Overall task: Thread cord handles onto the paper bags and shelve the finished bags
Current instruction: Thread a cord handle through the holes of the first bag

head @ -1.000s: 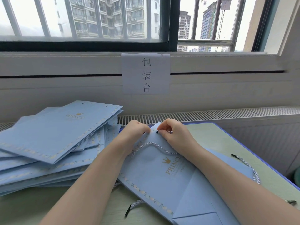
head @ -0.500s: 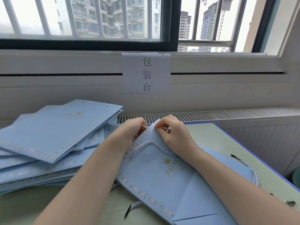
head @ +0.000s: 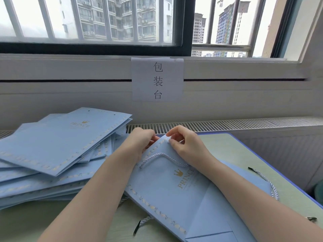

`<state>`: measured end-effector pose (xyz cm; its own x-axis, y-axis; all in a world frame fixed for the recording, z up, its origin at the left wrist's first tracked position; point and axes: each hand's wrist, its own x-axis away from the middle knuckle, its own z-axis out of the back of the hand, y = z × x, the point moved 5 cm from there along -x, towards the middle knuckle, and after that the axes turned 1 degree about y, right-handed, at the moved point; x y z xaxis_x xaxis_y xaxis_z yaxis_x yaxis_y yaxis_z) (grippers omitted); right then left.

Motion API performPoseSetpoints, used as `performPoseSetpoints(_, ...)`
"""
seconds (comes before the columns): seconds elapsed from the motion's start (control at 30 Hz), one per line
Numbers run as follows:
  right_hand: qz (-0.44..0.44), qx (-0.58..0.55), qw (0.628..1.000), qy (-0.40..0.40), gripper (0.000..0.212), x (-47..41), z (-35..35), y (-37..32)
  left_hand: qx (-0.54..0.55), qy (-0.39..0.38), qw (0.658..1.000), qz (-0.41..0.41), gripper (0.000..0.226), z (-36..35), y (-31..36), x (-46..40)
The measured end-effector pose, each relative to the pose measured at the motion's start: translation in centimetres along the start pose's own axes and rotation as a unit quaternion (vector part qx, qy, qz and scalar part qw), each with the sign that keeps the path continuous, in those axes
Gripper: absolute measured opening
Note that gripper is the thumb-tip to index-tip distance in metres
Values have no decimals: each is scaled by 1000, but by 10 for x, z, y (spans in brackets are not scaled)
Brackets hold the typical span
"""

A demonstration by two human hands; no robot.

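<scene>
Nearest, a black-tipped cord end (head: 139, 224) pokes out from beneath the lower edge of a flat light-blue paper bag (head: 174, 194), which lies at a slant on the pale green desk (head: 232, 154) with its gold "PRINCE" crown print facing up. Both forearms reach across it to its far top edge. A white twisted cord handle (head: 162, 157) loops across the bag's face just below the hands. The left hand (head: 141, 140) has its fingers curled around the bag's top corner, gripping it. The right hand (head: 185, 144) pinches the same edge between thumb and fingertips, just beside the left; whether it also holds a cord tip cannot be made out. To the right, a loose cord (head: 269, 182) with a black tip lies curved along the bag's right edge, on the desk. To the left, a messy stack of flat blue bags (head: 57, 145) rests on the desk, touching the worked bag's left side. Beyond, a slatted radiator grille (head: 227, 124) runs along the wall, a paper sign (head: 157, 79) with three characters hangs under the windowsill, and barred windows (head: 104, 20) show apartment towers.
</scene>
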<state>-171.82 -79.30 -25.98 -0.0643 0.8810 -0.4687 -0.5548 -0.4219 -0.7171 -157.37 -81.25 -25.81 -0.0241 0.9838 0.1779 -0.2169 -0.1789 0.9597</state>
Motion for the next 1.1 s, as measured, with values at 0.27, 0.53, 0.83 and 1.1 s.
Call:
performPoseSetpoints(0.27, -149, -275, 949, -51, 16, -14, 37, -24, -192, -39, 979, -57, 11, -5, 7, 3)
performPoseSetpoints(0.53, -134, -340, 931, 6, 21, -19, 73, -58, -166, -21, 982, -86, 19, 0, 19, 14)
performPoseSetpoints(0.83, -165, 199, 963, -75, 48, -15, 95, -46, -48, 32, 981, -186, 12, 26, 72, 47)
performPoseSetpoints(1.1, -103, 86, 990, -41, 16, -11, 125, -59, -90, 194, 915, -342, 14, 35, 86, 56)
